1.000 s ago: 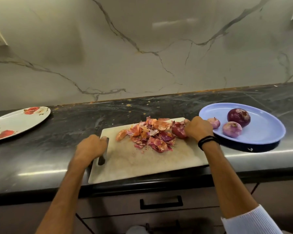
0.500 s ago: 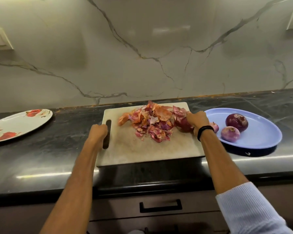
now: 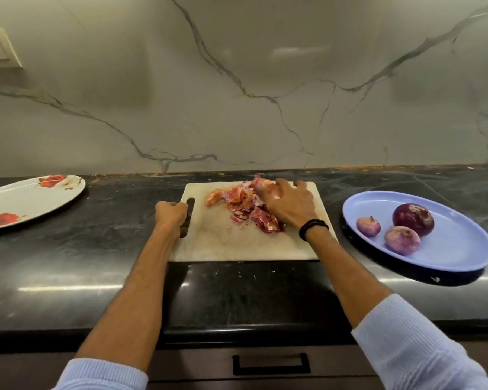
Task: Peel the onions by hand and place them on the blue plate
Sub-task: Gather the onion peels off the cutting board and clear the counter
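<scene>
Your left hand (image 3: 171, 213) is gripping the cutting board (image 3: 237, 243) by its slot; your right hand (image 3: 289, 205), fingers spread, is resting on the peels (image 3: 237, 201)

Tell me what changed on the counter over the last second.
The cutting board slid away from the counter's front edge toward the wall, with the left hand gripping its handle slot throughout. The right hand moved left from the board's right edge onto the pile of onion peels, fingers spread over it. The blue plate with its three onions and the floral plate stayed put.
</scene>
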Available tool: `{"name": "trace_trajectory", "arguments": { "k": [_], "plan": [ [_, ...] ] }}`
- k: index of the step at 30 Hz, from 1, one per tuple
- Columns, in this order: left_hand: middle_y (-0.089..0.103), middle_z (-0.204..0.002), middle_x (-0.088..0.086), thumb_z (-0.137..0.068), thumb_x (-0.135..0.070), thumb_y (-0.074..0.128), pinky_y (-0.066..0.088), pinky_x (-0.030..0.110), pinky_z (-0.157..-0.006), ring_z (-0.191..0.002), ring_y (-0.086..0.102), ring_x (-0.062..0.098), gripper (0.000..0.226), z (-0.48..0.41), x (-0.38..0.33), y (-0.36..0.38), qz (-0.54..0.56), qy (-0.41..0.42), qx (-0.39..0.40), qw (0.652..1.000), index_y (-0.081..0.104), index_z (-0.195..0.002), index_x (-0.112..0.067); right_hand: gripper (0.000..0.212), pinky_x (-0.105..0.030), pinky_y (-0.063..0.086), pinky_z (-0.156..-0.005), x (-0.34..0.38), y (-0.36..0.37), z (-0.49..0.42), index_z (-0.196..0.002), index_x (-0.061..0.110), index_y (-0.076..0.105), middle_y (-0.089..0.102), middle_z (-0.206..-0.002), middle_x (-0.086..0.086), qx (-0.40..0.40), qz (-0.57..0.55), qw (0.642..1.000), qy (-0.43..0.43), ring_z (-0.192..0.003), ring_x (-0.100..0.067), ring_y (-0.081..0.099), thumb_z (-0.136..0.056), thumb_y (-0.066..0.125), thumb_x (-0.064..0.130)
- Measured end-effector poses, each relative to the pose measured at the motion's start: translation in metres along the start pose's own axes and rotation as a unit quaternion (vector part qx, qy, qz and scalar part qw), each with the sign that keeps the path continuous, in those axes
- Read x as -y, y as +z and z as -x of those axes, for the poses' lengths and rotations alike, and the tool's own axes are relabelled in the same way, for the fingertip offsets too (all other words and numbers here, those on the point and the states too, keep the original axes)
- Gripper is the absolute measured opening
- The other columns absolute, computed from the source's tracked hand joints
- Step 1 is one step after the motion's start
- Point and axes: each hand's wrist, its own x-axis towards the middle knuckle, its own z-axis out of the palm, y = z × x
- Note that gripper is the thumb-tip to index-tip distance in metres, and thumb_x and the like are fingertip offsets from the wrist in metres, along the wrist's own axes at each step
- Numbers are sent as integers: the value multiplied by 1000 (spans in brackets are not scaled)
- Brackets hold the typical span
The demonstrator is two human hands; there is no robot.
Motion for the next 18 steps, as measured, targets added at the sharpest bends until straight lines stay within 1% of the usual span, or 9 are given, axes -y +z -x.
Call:
{"name": "trace_trajectory", "arguments": {
  "k": [3, 5, 8, 10, 12, 14, 15, 16, 18],
  "plan": [
    [67, -73, 11, -93, -16, 67, 47, 29, -46, -57, 59, 22, 15, -2, 2, -1, -5, -2, -6, 1000, 68, -91, -2, 104, -68, 20, -112, 7, 19, 3, -150, 45, 21, 19, -158, -20, 39, 75, 995, -53, -142, -50, 22, -63, 33, 100],
    [68, -75, 12, -93, -14, 66, 50, 32, -48, -59, 62, 23, 13, -4, 3, -1, -4, -1, -9, 1000, 68, -91, -1, 97, -67, 26, -110, 8, 28, 6, -149, 47, 20, 24, -154, -20, 38, 125, 989, -68, -138, -49, 29, -67, 40, 94],
    [72, -87, 14, -93, -12, 66, 60, 39, -60, -72, 70, 26, 15, -6, 6, -2, -27, 2, -21, 999, 69, -100, 1, 62, -55, 42, -101, 8, 33, 7, -141, 35, 41, 41, -135, -17, -9, 179, 980, -86, -117, -39, 50, -88, 51, 67],
    [69, -94, 11, -93, -11, 67, 60, 38, -69, -81, 67, 24, 19, -2, 4, -4, -75, 18, -41, 996, 67, -106, 4, 42, -50, 47, -96, 5, 33, 7, -134, 29, 51, 46, -123, -14, -37, 177, 978, -101, -105, -35, 56, -96, 53, 48],
    [65, -98, 14, -94, -8, 65, 53, 34, -64, -84, 62, 24, 18, 3, 3, -4, -144, 45, -63, 986, 65, -107, 4, 33, -48, 50, -91, 1, 32, 8, -127, 25, 58, 49, -117, -13, -54, 159, 980, -108, -100, -33, 58, -99, 52, 40],
    [67, -104, 18, -94, -9, 65, 49, 35, -59, -88, 63, 29, 20, 11, 1, -3, -207, 67, -72, 973, 65, -107, 5, 28, -41, 53, -83, -1, 31, 9, -121, 21, 62, 49, -113, -12, -65, 136, 982, -112, -97, -30, 57, -100, 52, 36],
    [68, -107, 19, -93, -9, 66, 52, 38, -63, -95, 65, 32, 20, 15, 1, -3, -228, 78, -74, 968, 65, -107, 6, 27, -39, 52, -80, 0, 30, 10, -119, 18, 63, 49, -112, -12, -69, 127, 983, -111, -94, -28, 57, -101, 52, 34],
    [69, -110, 21, -92, -9, 67, 54, 42, -74, -102, 65, 36, 21, 16, 1, -3, -241, 89, -75, 963, 65, -108, 6, 26, -37, 50, -78, 0, 28, 11, -117, 16, 64, 50, -112, -12, -72, 120, 984, -109, -91, -27, 57, -101, 52, 32],
    [67, -116, 25, -91, -9, 67, 51, 46, -93, -112, 62, 40, 23, 15, 3, -3, -266, 99, -78, 956, 65, -108, 6, 26, -36, 49, -77, 1, 24, 12, -114, 13, 66, 50, -112, -13, -79, 108, 986, -101, -83, -24, 55, -102, 52, 30]
  ]
}}
